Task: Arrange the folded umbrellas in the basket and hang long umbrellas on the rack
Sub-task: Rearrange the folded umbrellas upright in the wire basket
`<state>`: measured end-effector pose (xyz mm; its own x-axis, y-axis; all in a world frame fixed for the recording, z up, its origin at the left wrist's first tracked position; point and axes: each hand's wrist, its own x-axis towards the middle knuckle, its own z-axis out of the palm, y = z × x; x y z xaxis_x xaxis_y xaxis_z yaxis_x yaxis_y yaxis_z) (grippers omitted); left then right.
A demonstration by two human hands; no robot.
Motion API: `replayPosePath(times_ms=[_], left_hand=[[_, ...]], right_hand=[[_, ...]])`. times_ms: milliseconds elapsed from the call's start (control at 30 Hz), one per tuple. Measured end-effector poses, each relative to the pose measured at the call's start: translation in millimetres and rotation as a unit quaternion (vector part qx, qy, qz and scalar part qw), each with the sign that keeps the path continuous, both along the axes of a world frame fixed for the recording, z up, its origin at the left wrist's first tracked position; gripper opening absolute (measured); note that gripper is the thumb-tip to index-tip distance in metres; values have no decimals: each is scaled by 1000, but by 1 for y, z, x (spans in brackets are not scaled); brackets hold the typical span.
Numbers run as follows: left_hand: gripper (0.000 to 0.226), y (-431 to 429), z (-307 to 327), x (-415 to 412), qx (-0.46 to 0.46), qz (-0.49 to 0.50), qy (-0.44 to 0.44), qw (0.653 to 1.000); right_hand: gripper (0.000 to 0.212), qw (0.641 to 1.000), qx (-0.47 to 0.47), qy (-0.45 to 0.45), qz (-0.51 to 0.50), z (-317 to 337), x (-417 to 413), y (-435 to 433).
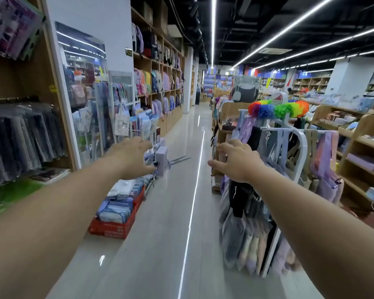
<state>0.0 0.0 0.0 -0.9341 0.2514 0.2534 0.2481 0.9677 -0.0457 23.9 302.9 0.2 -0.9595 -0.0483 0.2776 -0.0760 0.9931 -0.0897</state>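
left hand (pixel 131 156) loose, empty | right hand (pixel 238 160) spread, empty | glossy grey aisle floor (pixel 166 234) open mid-frame between red mesh basket (pixel 117 229) and white tube rack (pixel 303 147)

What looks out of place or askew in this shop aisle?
Two thin metal rods stick out slantwise over the walkway from the white stand by the left hand. The red basket sits on the floor at the aisle edge. Nothing looks spilled.
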Motion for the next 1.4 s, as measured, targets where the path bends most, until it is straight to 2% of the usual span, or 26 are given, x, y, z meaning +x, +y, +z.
replayPosePath(times_ms=[267,533,867,1167,1400], left_hand=[[79,1,-52,-108,-26,19,-79,996],[75,-21,-98,-278,-22,-2,-143,989],[76,-27,-141,-470,-26,1,-180,983],[72,20,-180,-669,-33,39,-198,979],[69,47,-204,-805,-25,80,-231,969]], right_hand=[[82,993,8,-117,18,-65,-117,-10],[79,983,-19,-184,-17,-123,-274,-36],[79,974,-69,-216,0,-159,-453,-36],[77,965,-107,-238,36,-204,-671,20],[78,952,-80,-287,73,-227,-827,47]])
